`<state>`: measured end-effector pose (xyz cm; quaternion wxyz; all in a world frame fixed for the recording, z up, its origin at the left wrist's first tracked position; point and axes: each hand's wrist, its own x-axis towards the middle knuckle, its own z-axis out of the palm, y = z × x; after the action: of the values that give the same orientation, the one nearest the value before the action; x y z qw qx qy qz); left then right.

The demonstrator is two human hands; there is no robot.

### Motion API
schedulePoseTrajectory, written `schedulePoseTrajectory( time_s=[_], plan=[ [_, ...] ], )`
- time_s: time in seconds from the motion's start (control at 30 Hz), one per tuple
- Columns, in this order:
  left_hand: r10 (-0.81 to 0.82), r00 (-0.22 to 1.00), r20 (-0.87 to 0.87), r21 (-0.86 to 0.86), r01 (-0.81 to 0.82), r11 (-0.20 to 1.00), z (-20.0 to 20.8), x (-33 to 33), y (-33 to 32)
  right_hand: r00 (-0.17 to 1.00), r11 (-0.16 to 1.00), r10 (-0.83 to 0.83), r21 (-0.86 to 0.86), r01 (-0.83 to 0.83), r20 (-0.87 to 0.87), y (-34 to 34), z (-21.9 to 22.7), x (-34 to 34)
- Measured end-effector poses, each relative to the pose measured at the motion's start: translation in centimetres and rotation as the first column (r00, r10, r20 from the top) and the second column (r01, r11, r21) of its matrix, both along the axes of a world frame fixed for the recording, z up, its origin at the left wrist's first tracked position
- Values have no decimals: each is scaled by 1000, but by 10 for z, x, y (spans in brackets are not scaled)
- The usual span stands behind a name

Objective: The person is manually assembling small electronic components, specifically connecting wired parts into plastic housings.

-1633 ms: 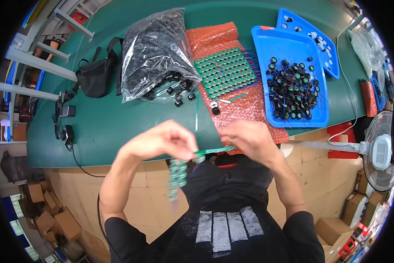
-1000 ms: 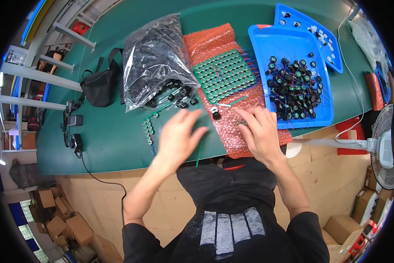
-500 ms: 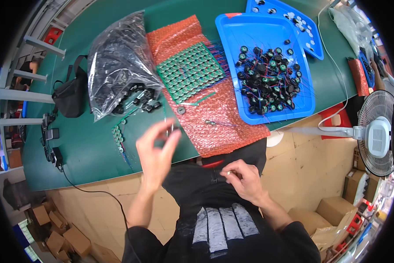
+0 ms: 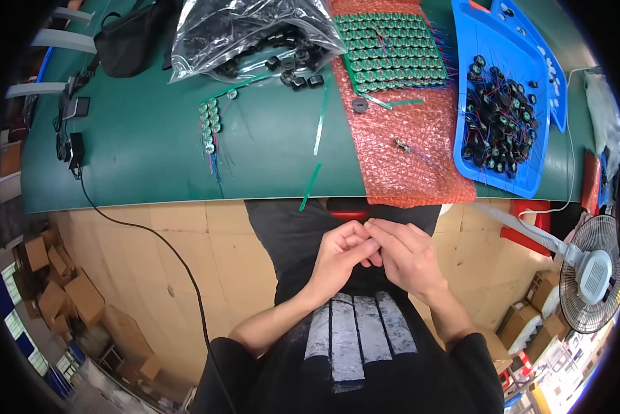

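Observation:
My left hand [image 4: 340, 258] and my right hand [image 4: 412, 259] meet in front of my body, just off the table's near edge. Their fingertips are pinched together; whatever is between them is too small or hidden to make out. Nearest on the table are a green strip [image 4: 310, 187] jutting over the edge and a small wired part [image 4: 402, 145] lying on red bubble wrap [image 4: 410, 181]. A black round cap [image 4: 359, 105] rests on the wrap too, beside a green panel of round circuit boards [image 4: 394, 58].
Right of the wrap stands a blue tray [image 4: 467, 160] of black round wired parts. At the back left is a clear bag [image 4: 217, 31] spilling black caps. Small round boards [image 4: 210, 124] with wires lie left. A fan [image 4: 593, 272] is at right; a black cable [image 4: 159, 238] hangs left.
My left hand has come back from over the table to join my right hand. The view has shifted, so the table sits higher in it. A green strip at the table edge is now uncovered.

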<state>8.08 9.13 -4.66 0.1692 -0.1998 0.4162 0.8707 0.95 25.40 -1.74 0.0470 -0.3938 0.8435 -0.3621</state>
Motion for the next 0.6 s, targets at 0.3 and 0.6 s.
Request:
schedulePoseTrajectory(
  time_s=[0.3,0.6],
  plan=[
    [-108,994,-7,4,108,994,8,-9,-1,889,934,-159,-226,277,430,16,5,3],
    [-64,997,44,7,64,998,12,-5,0,962,953,-153,-225,205,225,16,3,-7]
  ],
)
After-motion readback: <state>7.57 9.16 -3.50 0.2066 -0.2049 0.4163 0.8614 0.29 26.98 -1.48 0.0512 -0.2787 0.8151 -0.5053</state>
